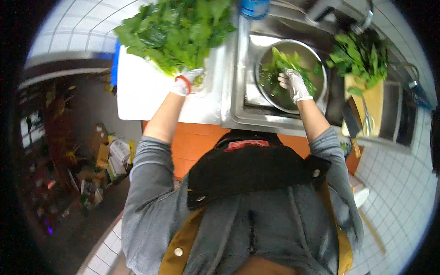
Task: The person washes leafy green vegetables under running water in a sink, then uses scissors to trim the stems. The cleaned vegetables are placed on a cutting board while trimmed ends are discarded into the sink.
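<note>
My left hand, in a thin whitish glove with a red band at the wrist, is at the stem ends of a large pile of leafy greens. Blur hides whether its fingers grip any stems. Over a round metal basin in the sink, my right hand wears a similar glove. Its fingers are curled around a bunch of greens. More dark leaves sit in the water of the basin, partly covered by that hand.
A cutting board on the right bears a cleaver, scissors and more greens. The faucet and a blue-labelled bottle stand behind the basin. The metal sink rim separates basin and white worktop.
</note>
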Demonstrator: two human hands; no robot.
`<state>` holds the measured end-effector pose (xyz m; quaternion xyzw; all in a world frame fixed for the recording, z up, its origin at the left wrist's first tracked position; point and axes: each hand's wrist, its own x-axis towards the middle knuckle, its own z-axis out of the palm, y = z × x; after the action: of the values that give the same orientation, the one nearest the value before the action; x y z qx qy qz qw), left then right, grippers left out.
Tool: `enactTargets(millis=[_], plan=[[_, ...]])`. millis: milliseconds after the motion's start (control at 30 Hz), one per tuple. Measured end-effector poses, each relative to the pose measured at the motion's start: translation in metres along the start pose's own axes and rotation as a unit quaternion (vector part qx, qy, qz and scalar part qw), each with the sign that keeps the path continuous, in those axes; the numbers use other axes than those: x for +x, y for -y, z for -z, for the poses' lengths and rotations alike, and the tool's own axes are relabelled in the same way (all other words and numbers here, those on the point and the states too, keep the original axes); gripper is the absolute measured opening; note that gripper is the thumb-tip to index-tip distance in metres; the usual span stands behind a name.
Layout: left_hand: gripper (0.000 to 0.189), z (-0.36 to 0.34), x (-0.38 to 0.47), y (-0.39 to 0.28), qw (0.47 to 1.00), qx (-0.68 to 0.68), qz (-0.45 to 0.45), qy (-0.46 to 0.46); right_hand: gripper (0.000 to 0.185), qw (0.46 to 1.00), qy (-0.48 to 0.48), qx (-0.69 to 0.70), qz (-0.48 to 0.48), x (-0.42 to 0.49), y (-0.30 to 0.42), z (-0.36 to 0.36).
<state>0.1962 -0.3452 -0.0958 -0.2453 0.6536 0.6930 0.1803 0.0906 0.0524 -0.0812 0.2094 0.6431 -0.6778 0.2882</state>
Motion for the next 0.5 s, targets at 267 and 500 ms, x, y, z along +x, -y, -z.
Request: enactTargets(millis=[267,500], plan=[[0.034,-0.019,-0.024,-0.037,0.995,-0.017,0.09,-0.047,0.028,0.892,-0.154,-0.376,0.198,0.095,-0.039,0.135],[0.032,-0.007,-0.076,-0.061,0.955,0.169,0.091,-0.224,0.066,0.929,-0.096,-0.337,0.115,0.157,0.01,0.07]])
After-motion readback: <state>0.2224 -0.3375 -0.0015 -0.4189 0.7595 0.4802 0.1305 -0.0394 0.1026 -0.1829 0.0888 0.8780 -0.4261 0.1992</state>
